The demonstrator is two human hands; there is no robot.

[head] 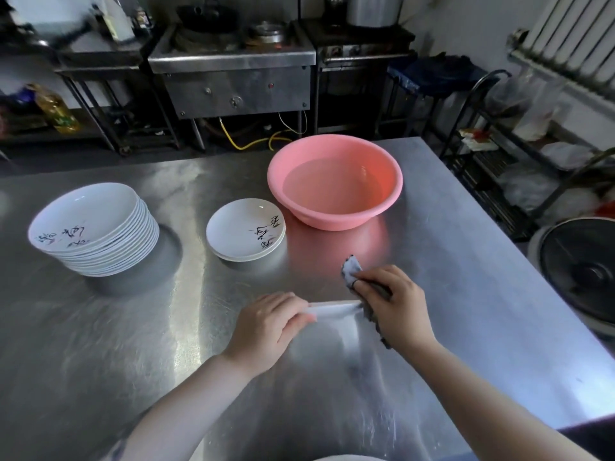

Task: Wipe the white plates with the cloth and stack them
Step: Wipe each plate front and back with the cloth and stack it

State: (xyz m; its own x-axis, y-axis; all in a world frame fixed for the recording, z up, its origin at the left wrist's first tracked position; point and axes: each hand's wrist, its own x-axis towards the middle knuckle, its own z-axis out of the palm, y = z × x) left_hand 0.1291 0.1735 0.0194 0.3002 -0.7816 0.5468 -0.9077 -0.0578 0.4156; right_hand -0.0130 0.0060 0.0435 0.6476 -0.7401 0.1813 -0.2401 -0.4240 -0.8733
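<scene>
Between our hands, we hold one white plate (332, 309) edge-on: left hand (266, 327) grips its rim, right hand (392, 304) presses the grey cloth (351, 269) against it. Beyond the left hand, a tall stack (96, 231) and a short stack (246, 229) stand; which is wiped, we cannot tell.

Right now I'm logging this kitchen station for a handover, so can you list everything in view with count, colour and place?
tall plate stack: one, about a dozen plates, white with dark writing, table's left
short plate stack: one, a few plates, white with dark writing, table centre, beside the basin
held plate: one, white, seen edge-on between the hands
cloth: one, grey, against the held plate's right edge
basin: one, pink, holding water, far centre of table
table: one, steel
stove: one, steel, behind the table
oil bottle: one, yellow, far left shelf
rack: one, dark, right, holding bags
left hand: grips the plate's left edge
right hand: holds the cloth
</scene>
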